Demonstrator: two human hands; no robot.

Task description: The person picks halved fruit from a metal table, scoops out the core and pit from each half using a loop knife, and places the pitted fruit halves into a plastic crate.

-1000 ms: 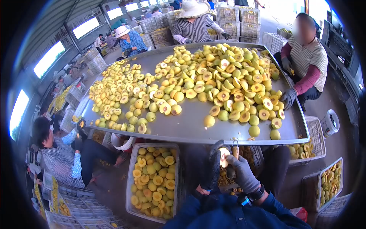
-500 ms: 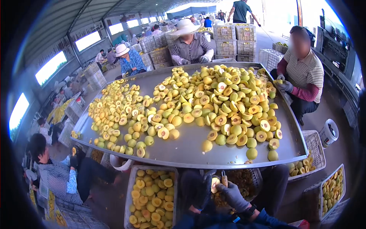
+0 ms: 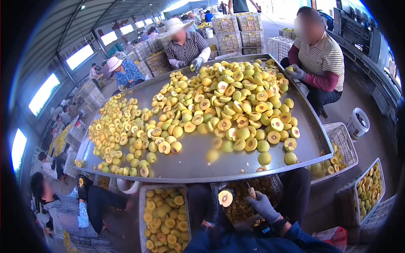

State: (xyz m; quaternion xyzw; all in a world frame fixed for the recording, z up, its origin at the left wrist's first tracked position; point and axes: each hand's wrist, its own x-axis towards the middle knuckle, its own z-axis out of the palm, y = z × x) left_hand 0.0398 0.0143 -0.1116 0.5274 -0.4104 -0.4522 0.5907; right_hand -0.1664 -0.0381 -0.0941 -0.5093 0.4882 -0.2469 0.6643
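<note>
Low at the table's near edge, my left hand (image 3: 216, 205) in a dark glove holds a yellow stone-fruit half (image 3: 225, 198), its pale cut face with a brownish centre turned up toward me. To its right, my right hand (image 3: 265, 207) in a grey glove is closed around a small wooden-handled knife (image 3: 252, 193), whose thin metal end points up and away. The two hands are apart. Beneath them, between my knees, a crate (image 3: 276, 185) contains brownish pieces that look like pits and scraps.
A large metal table (image 3: 192, 162) bears a heap of halved fruit (image 3: 236, 97). Left of my legs stands a crate of fruit halves (image 3: 166, 219); more crates (image 3: 344, 139) and a white bucket (image 3: 358, 123) stand right. Co-workers sit around the table, one at the right (image 3: 320, 59).
My hands have separated, and the fruit half now shows its full cut face. The view has shifted somewhat. Across the table, a co-worker's gloved hand has risen with a piece of fruit.
</note>
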